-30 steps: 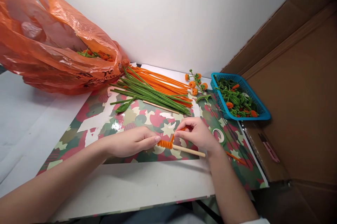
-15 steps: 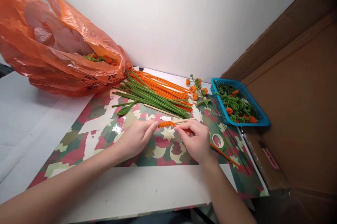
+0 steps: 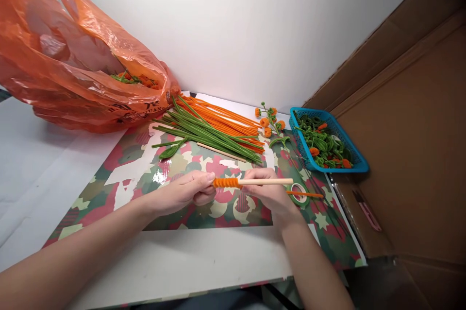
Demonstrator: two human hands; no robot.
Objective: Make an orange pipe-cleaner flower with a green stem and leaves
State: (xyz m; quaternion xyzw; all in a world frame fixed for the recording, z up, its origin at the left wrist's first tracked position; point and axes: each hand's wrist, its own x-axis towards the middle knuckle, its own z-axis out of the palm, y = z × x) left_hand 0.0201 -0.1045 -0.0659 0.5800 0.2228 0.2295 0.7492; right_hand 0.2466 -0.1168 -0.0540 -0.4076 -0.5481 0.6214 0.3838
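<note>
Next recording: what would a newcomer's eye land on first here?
The orange plastic bag slumped at far left strikes first. At centre the left hand and right hand pinch a wooden stick wound with an orange coil. Behind lie green and orange pipe cleaners, a blue basket at right.

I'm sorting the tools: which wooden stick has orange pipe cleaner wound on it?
The stick held between the left hand and right hand, orange coil at its left end. The other stick lies bare beside the green pipe cleaners.
</note>
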